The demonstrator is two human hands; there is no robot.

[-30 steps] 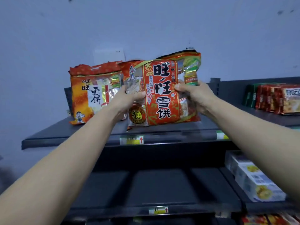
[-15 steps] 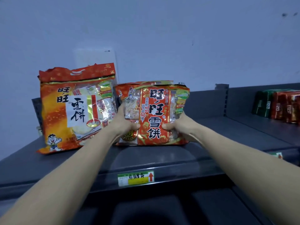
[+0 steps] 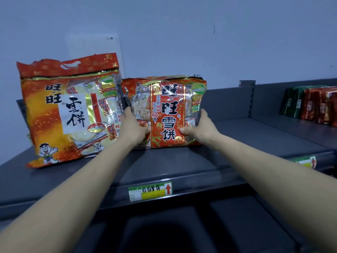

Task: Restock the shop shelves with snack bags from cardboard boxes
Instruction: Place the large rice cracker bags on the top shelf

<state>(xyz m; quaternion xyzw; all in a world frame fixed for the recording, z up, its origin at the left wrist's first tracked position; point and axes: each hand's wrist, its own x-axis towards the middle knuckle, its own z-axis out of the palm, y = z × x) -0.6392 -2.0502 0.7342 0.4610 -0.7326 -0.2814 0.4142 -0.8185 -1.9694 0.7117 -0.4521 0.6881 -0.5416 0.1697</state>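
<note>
Background: pale blue-grey wall (image 3: 182, 33) with a white rectangular panel (image 3: 91, 50) fixed to it. A small mark in the panel's top corner is too small to read.
Surface: dark grey metal top shelf (image 3: 182, 165), with a lower shelf (image 3: 182, 225) in shadow beneath.
Task item: red snack bag (image 3: 169, 114), standing upright with its bottom edge on the top shelf, near the back.
Red bag print: a vertical red banner reads 旺旺雪饼. A side column reads 天天吃旺旺, 运气会旺. There is a cartoon boy at the upper left, and clear windows show wrapped crackers.
Neighbour: orange snack bag (image 3: 69, 110), upright and leaning slightly, just to the left of the red bag.
Orange bag print: 旺旺 above 雪饼 on a white patch, with a cartoon boy at the lower left corner and a handle cut-out in the top strip.
Left grip (image 3: 134, 128): clamped on the red bag's left edge, thumb across the front.
Right grip (image 3: 202, 129): clamped on the red bag's right edge, thumb on the front near 饼.
Price tag (image 3: 150, 191): on the shelf lip, green and yellow with a red up-arrow. The handwriting looks like 旺旺雪饼 but is blurred.
Far right: green and red packets (image 3: 310, 105) in a row, text illegible.
</note>
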